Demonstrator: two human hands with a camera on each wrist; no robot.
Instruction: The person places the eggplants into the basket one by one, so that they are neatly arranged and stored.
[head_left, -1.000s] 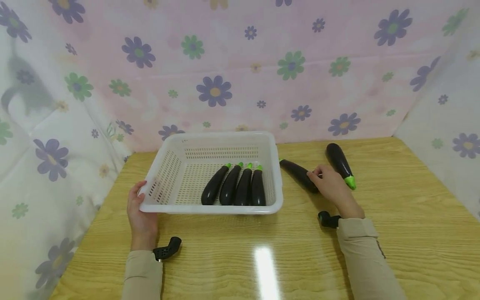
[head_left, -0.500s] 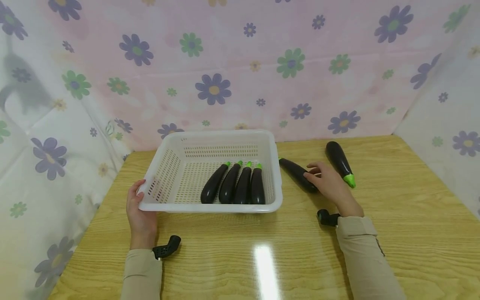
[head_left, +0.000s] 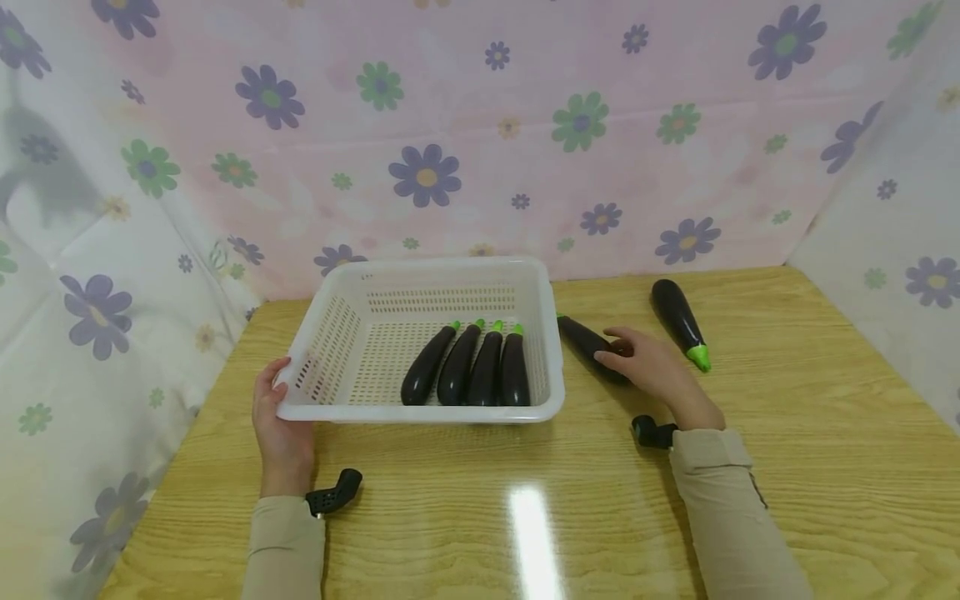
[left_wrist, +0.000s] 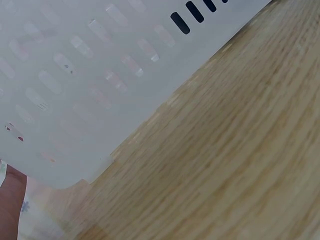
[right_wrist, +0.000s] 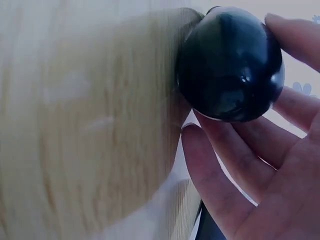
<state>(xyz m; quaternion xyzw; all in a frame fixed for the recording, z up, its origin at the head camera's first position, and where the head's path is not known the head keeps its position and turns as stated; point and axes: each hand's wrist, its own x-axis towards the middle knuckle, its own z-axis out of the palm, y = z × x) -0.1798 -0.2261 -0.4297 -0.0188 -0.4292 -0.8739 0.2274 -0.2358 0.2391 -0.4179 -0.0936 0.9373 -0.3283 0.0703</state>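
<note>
A white plastic basket [head_left: 420,414] with slotted walls stands on the table. My left hand [head_left: 285,442] grips its front left corner, thumb over the rim. In the left wrist view, the basket wall [left_wrist: 65,95] fills the upper left and a bit of the hand [left_wrist: 11,207] shows at the edge. Several dark eggplants [head_left: 486,371] with green stems lie side by side in the basket's right half. Just right of the basket, my right hand [head_left: 660,371] holds another eggplant [head_left: 579,337] near its thick end. The right wrist view shows thumb and fingers around this eggplant [right_wrist: 230,65].
One more eggplant [head_left: 675,312] lies farther right, behind my right hand, stem toward me. Flowered cloth [head_left: 480,167] hangs behind the wooden table [head_left: 420,517] and along both sides. A bright glare streak [head_left: 534,542] lies on the tabletop in front.
My right hand has shifted slightly left along the eggplant, its thumb now farther over it. The left hand and the basket stay in place; the head view has tilted slightly.
</note>
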